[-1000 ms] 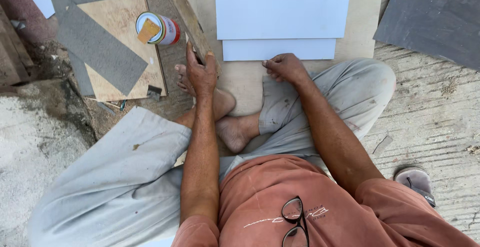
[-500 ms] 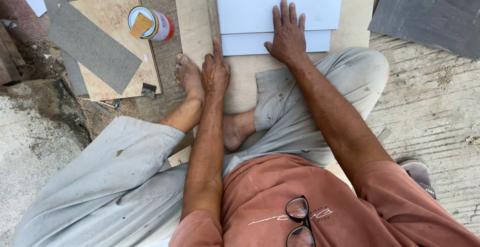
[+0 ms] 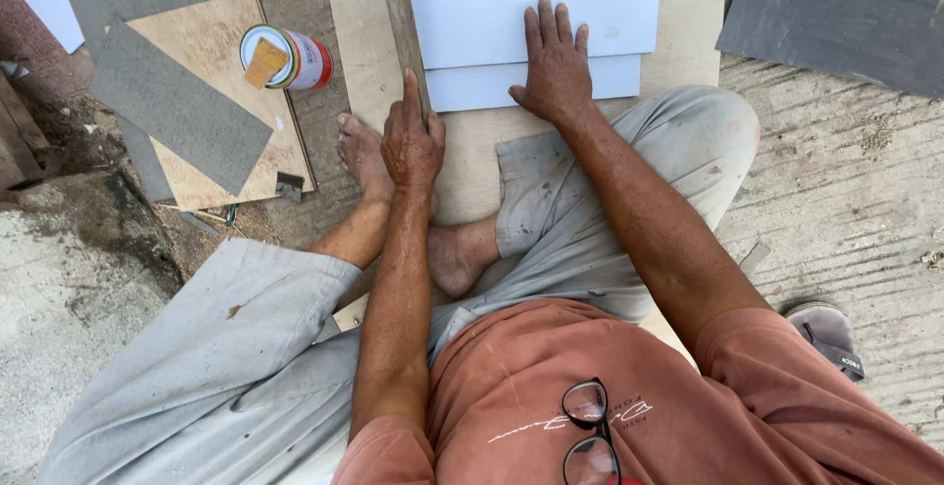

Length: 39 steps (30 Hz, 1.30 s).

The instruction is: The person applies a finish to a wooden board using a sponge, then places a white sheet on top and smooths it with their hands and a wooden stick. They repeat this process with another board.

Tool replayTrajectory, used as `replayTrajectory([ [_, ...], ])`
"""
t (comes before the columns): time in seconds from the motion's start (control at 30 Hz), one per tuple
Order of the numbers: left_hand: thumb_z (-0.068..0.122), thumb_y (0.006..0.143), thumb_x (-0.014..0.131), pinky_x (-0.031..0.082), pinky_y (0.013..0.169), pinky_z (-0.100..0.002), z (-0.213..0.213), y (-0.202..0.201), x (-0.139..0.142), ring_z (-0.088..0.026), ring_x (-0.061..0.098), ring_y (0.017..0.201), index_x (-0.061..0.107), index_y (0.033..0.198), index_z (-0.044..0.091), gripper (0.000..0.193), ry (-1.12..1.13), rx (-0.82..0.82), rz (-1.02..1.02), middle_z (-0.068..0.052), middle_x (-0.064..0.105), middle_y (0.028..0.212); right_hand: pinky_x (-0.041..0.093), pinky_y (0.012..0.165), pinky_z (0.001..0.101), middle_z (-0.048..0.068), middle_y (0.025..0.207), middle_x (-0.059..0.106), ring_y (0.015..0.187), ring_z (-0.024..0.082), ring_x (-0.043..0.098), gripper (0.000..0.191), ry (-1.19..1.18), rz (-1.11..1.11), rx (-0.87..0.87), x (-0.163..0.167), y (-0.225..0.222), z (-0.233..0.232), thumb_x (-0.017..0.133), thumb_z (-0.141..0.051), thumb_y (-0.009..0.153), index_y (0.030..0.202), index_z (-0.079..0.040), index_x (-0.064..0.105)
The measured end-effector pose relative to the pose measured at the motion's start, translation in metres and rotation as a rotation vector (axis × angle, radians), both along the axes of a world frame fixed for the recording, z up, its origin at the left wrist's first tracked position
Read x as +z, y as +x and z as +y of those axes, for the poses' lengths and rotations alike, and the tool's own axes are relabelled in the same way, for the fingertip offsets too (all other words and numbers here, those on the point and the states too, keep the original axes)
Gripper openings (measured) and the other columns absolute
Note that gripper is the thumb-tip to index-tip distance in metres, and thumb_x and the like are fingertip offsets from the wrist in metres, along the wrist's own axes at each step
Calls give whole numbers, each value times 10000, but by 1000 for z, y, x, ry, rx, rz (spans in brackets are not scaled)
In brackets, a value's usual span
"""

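Head view | right hand (image 3: 557,67) flat, grip apart, on smooth white sheet (image 3: 511,3) | left hand (image 3: 413,141) grip loosely apart, forefinger along wooden strip (image 3: 398,3)

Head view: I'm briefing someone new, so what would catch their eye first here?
Two white sheets stacked at top centre, the right hand pressed flat on them. The left hand rests beside them along a wooden strip. An open tin can lies on its side at upper left.
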<state>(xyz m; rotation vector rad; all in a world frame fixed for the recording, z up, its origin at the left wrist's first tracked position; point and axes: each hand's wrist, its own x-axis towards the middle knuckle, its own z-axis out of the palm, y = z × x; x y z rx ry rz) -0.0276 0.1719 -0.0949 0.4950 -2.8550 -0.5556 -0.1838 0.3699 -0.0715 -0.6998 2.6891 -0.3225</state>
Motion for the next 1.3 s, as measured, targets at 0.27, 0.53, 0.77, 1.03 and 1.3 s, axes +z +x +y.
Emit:
replayTrajectory([
  [0.27, 186, 910, 720, 600, 710, -426, 9, -5, 5, -272, 677, 865, 199, 1638, 211, 896, -7, -43, -104, -129, 641, 966, 148, 1271, 611, 183, 1711, 99, 1575, 377, 97, 1205, 2, 25, -1, -1, -2, 3, 877, -411, 766, 1652, -62, 139],
  [0.53, 198, 885, 732, 602, 702, -466, 14, -13, 17, -322, 675, 888, 164, 1640, 239, 946, -35, -87, -297, -142, 646, 1008, 189, 1250, 581, 173, 1700, 151, 1561, 374, 149, 1155, 11, -48, 28, 11, -1, 7, 890, -414, 763, 1626, -70, 203],
  [0.77, 278, 937, 734, 606, 674, -472, 25, -4, 11, -339, 683, 887, 81, 1631, 177, 957, 2, -28, -214, -193, 623, 1041, 299, 1240, 491, 168, 1685, 255, 1528, 355, 267, 1029, 45, -94, -162, 39, -62, 79, 893, -417, 822, 1629, -196, 294],
  [1.03, 144, 956, 673, 612, 620, -403, 27, -6, 13, -253, 705, 795, 54, 1666, 197, 943, 20, -74, 17, -117, 654, 955, 530, 1034, 479, 171, 1417, 521, 1290, 359, 556, 1029, -90, -75, -572, 25, -79, 93, 902, -295, 818, 1600, -142, 251],
  [1.3, 122, 954, 669, 577, 515, -424, 43, -2, 9, -262, 679, 701, 69, 1657, 196, 927, -145, -177, -226, -103, 640, 820, 573, 940, 479, 221, 1404, 490, 1235, 387, 563, 1061, -123, -47, -578, 21, -87, 87, 941, -243, 754, 1571, -146, 270],
])
